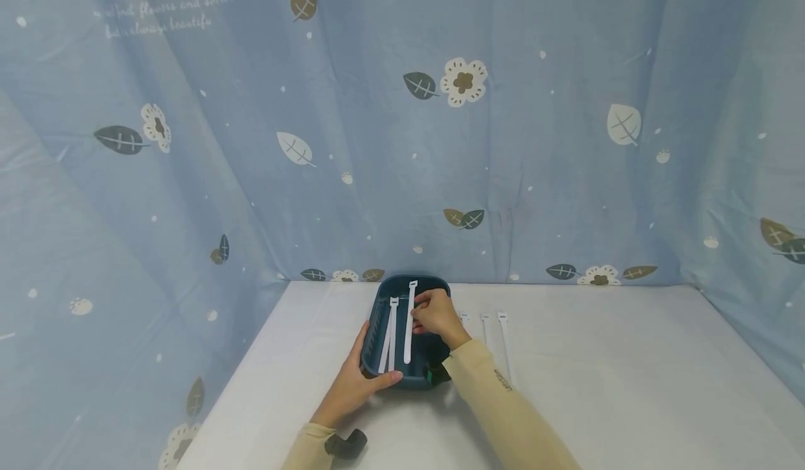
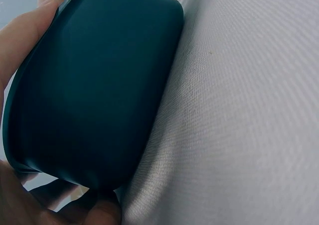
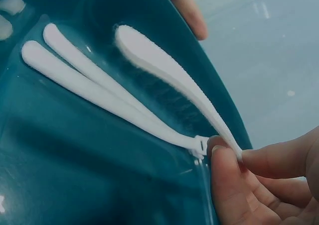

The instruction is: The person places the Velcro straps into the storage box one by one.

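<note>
A dark teal plastic basket [image 1: 415,383] stands on the white cloth. My left hand [image 1: 355,383] grips its near left corner, thumb over the rim and fingers round the outer wall [image 2: 99,85]. My right hand [image 1: 438,315] is over the basket and pinches a white hook-and-loop cable tie [image 1: 409,327] between thumb and fingers. In the right wrist view this fuzzy cable tie [image 3: 167,68] hangs over the basket's inside. Two more white cable ties [image 3: 94,95] lie on the basket floor, their slotted heads close together and their tails spread slightly.
Several more white cable ties [image 1: 505,341] lie on the table [image 1: 597,372] to the right of the basket, partly behind my right arm. A patterned blue curtain [image 1: 377,142] hangs behind the table and at both sides. Each wrist carries a black camera mount [image 1: 346,445].
</note>
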A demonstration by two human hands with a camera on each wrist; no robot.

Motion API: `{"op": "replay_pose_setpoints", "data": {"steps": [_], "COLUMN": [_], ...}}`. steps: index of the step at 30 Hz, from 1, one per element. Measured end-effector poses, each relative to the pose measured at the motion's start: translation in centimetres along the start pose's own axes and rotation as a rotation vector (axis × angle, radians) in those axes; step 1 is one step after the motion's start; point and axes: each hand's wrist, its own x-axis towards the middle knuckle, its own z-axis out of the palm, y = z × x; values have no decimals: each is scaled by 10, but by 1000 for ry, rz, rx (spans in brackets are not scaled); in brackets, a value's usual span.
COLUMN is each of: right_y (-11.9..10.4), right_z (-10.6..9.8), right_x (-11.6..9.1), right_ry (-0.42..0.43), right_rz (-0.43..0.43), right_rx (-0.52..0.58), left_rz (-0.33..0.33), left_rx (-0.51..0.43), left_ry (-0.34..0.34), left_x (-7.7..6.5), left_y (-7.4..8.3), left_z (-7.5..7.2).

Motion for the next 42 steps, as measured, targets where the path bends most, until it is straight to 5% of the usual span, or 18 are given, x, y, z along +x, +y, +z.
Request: {"op": "replay_pose_setpoints", "data": {"steps": [42], "right_y": [10], "right_z": [8], "right_x": [6], "right_ry": [-77], "right_rz": [57], "right_rx": [-20], "left_rz": [11], "left_rx": [13], "left_ry": [-3], "left_x": [-1], "left_y": [1], "left_z": [-1]}}
